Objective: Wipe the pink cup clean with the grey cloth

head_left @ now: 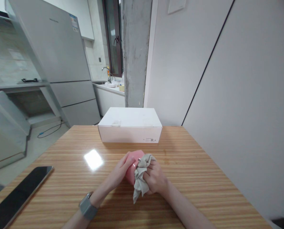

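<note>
Left hand: we are cupping the pink rounded object (135,156) with our left hand (119,170), fingers together and curled around its near side; a grey smartwatch (86,206) sits on that wrist.

Right hand: we are pressing our right hand (155,178) into a crumpled grey cloth (140,183), fingers bent over the bunched fabric and holding it against the pink rounded object.

Pink rounded object: we are holding it just above the wooden tabletop (192,165), between both hands, in front of the box. Most of it is hidden, so we cannot tell its exact kind.

Cloth: we are letting its loose end hang down below the right hand, toward the tabletop.

Progress: we are working at the pink rounded object with the cloth; the part under the fabric is hidden, so we cannot tell its condition.

Untouched: we are keeping both hands off the white cardboard box (130,128), its lid shut, with a small clear item (116,122) on top.

Rest: we are seeing a black smartphone (20,197) at the left of the tabletop, a grey refrigerator (65,60), a concrete pillar (135,47) and a sink faucet (106,72).
</note>
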{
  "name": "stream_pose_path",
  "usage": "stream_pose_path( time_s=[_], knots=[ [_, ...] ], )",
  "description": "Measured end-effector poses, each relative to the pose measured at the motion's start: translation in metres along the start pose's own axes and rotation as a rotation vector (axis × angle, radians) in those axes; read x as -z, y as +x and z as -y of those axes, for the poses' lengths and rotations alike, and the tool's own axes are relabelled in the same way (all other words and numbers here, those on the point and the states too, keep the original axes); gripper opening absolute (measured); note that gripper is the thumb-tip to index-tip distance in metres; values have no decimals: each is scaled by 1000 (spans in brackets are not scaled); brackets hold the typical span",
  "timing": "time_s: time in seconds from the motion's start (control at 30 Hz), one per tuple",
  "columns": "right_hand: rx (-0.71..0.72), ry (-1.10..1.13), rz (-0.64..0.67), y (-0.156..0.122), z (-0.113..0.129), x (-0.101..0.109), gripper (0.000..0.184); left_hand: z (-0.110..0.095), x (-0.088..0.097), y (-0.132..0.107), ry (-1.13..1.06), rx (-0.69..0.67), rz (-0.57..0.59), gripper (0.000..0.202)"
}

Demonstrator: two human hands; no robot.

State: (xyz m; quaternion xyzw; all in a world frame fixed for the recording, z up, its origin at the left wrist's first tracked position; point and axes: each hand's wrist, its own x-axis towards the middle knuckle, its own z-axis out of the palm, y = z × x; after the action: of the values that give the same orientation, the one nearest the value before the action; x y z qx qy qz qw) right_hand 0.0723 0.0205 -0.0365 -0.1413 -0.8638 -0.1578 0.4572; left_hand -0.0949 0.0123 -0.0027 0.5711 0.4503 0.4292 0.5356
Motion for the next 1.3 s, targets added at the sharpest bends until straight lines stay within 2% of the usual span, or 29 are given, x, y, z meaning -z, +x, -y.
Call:
stream_pose_path(
  time_s=[0.1,0.27,0.47,0.6,0.73,0.83,0.9,1.03,1.17,1.3],
  knots=[
    [-56,8,8,-1,-1,3,31,2,-1,-2,55,-57,-5,42],
    [-136,-7,-15,-1,-1,8,27,11,-3,-4,10,-169,44,40],
    [-183,-2,-63,-3,-3,11,27,11,-6,-9,-57,-200,123,40],
    [-104,2,-54,-1,-4,11,30,12,-6,-4,-119,-143,69,27],
    [40,-25,-38,2,-1,6,31,16,-3,6,-128,-39,-7,33],
    [116,-49,22,3,3,2,28,15,3,8,-94,-8,34,32],
    [113,-31,32,3,4,0,28,13,7,7,-76,-11,60,33],
    [4,21,24,3,2,1,30,10,7,3,-42,-29,81,34],
    [-157,33,19,0,-3,7,22,9,2,0,-13,-105,71,38],
    [-327,31,-70,-3,-5,13,14,3,-1,-7,-102,-150,202,35]
  ],
)
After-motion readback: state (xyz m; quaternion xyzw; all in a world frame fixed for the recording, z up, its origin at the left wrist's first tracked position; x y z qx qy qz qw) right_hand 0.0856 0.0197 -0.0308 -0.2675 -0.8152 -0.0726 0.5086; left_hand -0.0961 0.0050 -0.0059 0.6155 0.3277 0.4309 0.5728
